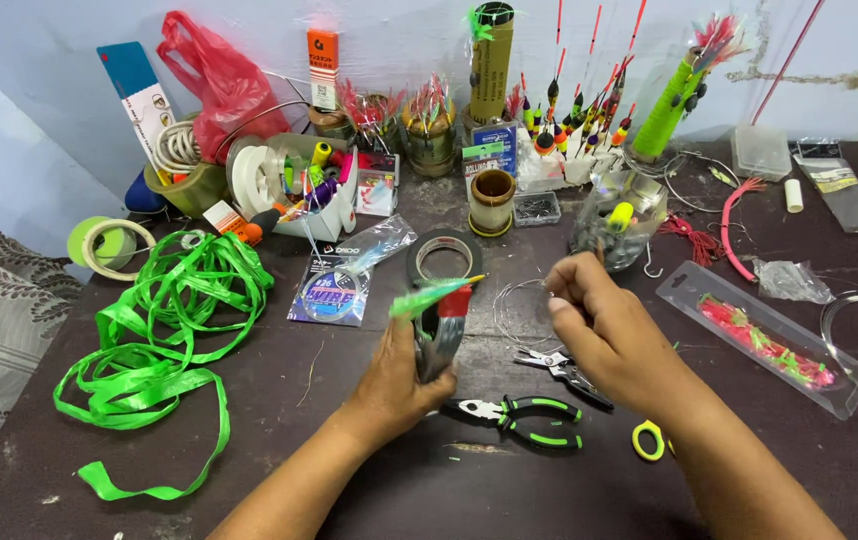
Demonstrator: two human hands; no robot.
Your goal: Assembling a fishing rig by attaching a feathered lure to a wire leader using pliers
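- Two bare hands over a dark table, held apart with a small gap between them; thin wire looping in that gap
- Left hand clamped around a grey lure body, red at its top; green feathery strip fanning out leftward from that top, with a yellow tip pointing toward the right hand
- Right hand closed, fingertips pinched together near the end of the wire; whether anything else sits in the pinch, cannot tell
- Just below and between the hands: green-handled pliers lying flat; small black-handled pliers partly under the right hand
- Under the right wrist: yellow scissor loop
- Beyond the left hand: roll of black tape; packet of coiled wire beside it
- Far left of the left hand: heap of bright green ribbon, well apart from the fingers
- Right of the right hand: clear plastic tray with pink and green strips inside
- Beyond the right hand: clear bag of dark sinkers; row of slim floats standing along the wall
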